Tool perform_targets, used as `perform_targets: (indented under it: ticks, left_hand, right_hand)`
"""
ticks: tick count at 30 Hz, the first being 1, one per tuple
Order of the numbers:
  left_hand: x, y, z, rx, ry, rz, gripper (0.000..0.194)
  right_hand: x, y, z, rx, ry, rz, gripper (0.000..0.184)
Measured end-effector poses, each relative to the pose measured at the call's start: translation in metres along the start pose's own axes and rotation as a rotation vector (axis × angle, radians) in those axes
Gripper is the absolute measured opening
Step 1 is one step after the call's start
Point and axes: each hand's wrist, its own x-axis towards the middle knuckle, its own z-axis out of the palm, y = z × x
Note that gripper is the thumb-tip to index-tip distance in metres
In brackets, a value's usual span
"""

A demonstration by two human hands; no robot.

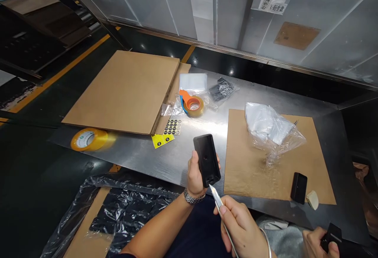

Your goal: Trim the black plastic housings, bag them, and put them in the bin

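Observation:
In the head view my left hand is closed around a black plastic case, an open shallow shell with its hollow side facing me. My right hand grips a utility knife. The blade tip is at the near end of the case, by a small notch in its edge; whether it touches cannot be made out. Both hands are over the front edge of the metal table.
A cardboard stack lies left, beside a tape roll, an orange tape dispenser and stickers. Plastic bags and a black part lie on cardboard right. Another person's hand holds a black part. Bagged parts sit below left.

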Motion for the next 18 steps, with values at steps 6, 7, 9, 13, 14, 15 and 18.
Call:
perform_targets:
  ticks: [6,7,9,13,14,15,18]
  left_hand:
    - [-0.0015,0.0001,-0.0002,0.006,0.016,0.016,0.054]
    - [-0.0018,-0.0003,-0.0004,0.008,0.021,0.02,0.054]
    - [-0.002,-0.0014,-0.0012,0.012,0.028,0.032,0.055]
    - [-0.0018,-0.0043,-0.0038,0.035,0.025,0.059,0.055]
    - [-0.0017,-0.0049,-0.0044,0.039,0.025,0.068,0.054]
    - [-0.0017,-0.0053,-0.0048,0.042,0.026,0.076,0.054]
    - [-0.002,-0.0056,-0.005,0.038,0.043,0.089,0.053]
  right_hand:
    - [-0.0003,-0.0031,0.0007,0.006,-0.007,0.009,0.039]
    - [-0.0001,-0.0033,0.0009,0.008,-0.003,0.01,0.039]
    - [0.0002,-0.0035,0.0013,0.006,0.002,0.012,0.039]
    - [0.0,-0.0038,0.0022,0.001,0.004,0.024,0.039]
    - [-0.0001,-0.0038,0.0025,0.002,0.005,0.025,0.039]
    - [-0.0003,-0.0036,0.0029,0.002,0.008,0.025,0.039]
    - [-0.0011,-0.0024,0.0042,-0.005,0.03,0.013,0.038]
